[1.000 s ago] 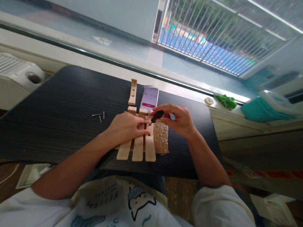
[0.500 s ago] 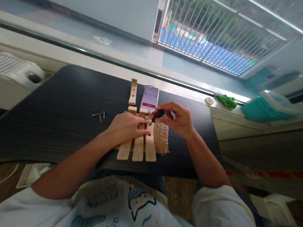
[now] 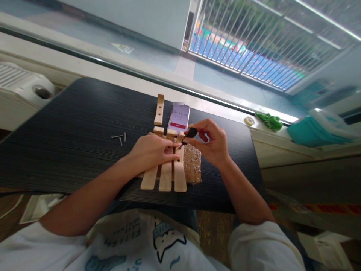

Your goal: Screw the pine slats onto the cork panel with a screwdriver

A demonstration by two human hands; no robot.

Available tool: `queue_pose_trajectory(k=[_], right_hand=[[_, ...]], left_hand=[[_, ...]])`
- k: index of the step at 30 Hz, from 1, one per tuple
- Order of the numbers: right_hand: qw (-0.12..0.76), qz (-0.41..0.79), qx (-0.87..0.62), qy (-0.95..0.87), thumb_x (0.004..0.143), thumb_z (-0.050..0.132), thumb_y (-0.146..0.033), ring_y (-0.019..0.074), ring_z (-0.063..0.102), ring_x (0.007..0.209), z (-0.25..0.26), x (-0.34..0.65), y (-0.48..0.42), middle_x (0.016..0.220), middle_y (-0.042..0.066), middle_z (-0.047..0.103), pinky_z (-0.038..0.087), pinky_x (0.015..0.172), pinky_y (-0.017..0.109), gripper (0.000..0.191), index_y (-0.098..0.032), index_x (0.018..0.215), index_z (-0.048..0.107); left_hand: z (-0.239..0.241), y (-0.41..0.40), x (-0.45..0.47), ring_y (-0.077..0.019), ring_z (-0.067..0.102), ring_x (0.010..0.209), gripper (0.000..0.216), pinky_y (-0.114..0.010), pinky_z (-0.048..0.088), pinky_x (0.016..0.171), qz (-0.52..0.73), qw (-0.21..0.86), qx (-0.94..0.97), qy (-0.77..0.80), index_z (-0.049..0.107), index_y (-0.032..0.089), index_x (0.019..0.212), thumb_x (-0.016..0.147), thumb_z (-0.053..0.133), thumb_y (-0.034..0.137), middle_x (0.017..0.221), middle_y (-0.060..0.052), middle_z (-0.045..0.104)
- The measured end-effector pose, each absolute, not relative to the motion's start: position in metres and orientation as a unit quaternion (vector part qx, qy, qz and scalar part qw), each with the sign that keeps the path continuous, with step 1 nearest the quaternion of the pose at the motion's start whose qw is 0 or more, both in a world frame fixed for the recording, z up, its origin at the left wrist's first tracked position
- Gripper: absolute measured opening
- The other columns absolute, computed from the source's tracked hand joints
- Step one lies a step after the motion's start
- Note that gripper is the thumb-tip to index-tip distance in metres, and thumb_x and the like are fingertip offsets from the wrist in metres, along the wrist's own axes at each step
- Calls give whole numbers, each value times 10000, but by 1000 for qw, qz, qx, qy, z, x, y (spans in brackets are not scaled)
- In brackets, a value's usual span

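Observation:
Three pale wooden slats point(image 3: 165, 177) lie side by side near the front of the black table point(image 3: 70, 143), joined into one piece. My left hand point(image 3: 150, 150) rests on top of them, fingers pressed down and pinching at a spot on the right-hand slat. My right hand point(image 3: 210, 143) grips a small black-handled screwdriver point(image 3: 189, 134) between thumb and fingers, its tip pointing down at that same slat beside my left fingertips. A piece of bubble wrap point(image 3: 192, 165) lies under the slats on the right.
A loose wooden slat point(image 3: 159, 110) and a phone point(image 3: 178, 117) with a lit screen lie just behind the slats. A few screws point(image 3: 119, 137) rest on the table to the left. A green cloth point(image 3: 269, 120) and a teal object point(image 3: 313, 130) sit on the sill at right.
My right hand has turned and lifted the screwdriver handle slightly up and to the right. My left hand has kept its place on the slats.

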State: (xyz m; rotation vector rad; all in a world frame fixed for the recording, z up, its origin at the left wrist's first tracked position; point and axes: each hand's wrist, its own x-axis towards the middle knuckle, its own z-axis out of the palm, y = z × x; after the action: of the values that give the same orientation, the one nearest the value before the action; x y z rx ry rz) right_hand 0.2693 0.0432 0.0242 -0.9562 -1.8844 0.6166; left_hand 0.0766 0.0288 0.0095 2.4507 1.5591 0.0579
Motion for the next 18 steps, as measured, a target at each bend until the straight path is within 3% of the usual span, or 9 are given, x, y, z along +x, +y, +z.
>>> queue_pose_trajectory(k=[10, 18], right_hand=[[479, 220, -435, -730, 689, 768, -258, 49, 296, 480, 25, 261, 35, 573, -99, 486, 257, 445, 229, 207, -234, 807, 599], [501, 184, -450, -716, 710, 743, -272, 52, 304, 494, 22, 252, 28, 587, -97, 461, 275, 458, 226, 204, -228, 786, 558]], left_hand=[[11, 29, 76, -252, 692, 836, 470, -293, 431, 638, 37, 130, 835, 534, 702, 352, 1139, 802, 545, 640, 903, -32, 764], [14, 28, 78, -269, 697, 856, 463, -295, 443, 638, 39, 126, 836, 533, 692, 353, 1155, 805, 554, 623, 931, -40, 764]])
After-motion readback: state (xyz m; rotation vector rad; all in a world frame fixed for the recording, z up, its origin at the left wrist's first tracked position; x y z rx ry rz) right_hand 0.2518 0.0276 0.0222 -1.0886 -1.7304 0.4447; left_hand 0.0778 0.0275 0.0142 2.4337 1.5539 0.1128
